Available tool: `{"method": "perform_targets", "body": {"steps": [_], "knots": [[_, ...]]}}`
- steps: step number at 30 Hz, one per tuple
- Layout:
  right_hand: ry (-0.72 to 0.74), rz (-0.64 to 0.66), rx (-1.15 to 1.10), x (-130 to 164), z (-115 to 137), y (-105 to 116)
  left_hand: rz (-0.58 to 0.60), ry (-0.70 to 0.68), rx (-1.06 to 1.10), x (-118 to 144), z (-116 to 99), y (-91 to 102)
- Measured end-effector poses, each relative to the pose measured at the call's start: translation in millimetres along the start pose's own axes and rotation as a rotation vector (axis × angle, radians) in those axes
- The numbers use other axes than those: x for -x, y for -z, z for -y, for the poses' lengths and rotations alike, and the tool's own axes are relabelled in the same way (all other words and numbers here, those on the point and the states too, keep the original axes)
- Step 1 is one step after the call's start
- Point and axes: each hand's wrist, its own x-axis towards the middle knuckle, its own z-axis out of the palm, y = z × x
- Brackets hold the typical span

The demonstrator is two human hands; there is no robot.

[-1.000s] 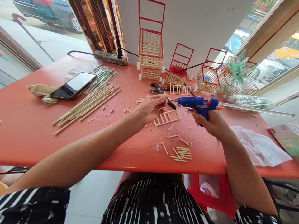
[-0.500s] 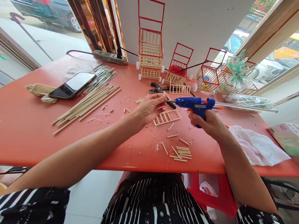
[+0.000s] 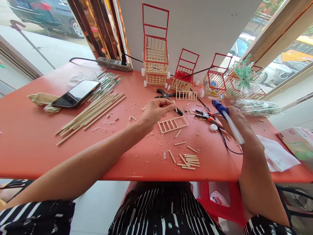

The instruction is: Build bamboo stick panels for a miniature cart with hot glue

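Observation:
Between thumb and fingertips my left hand pinches a short wooden stick, held tilted over the table. My right hand is wrapped round a blue hot glue gun, whose clear glue stick points back toward me. Just below my left hand lies a small ladder-like wooden frame. Short cut sticks are piled nearer the table's front edge. Pliers with orange handles and a white round cap lie left of my right hand.
Miniature wooden carts with red handles stand along the wall. On the left are long wooden sticks, a phone and a power strip. A black cord runs near my right hand. White cloth lies at right.
My right hand has swung the glue gun away to the right and turned it, uncovering the pliers and cap. My left hand still holds the short stick in nearly the same place.

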Motion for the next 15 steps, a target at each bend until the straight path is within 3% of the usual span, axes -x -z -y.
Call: {"method": "perform_targets", "body": {"steps": [5, 15], "knots": [[0.006, 0.128, 0.184, 8, -27, 3, 0.059, 0.058, -0.011, 3, 1, -4.7], [-0.064, 0.217, 0.044, 1, -91, 1, 0.152, 0.12, 0.001, 5, 12, -8.9]]}}
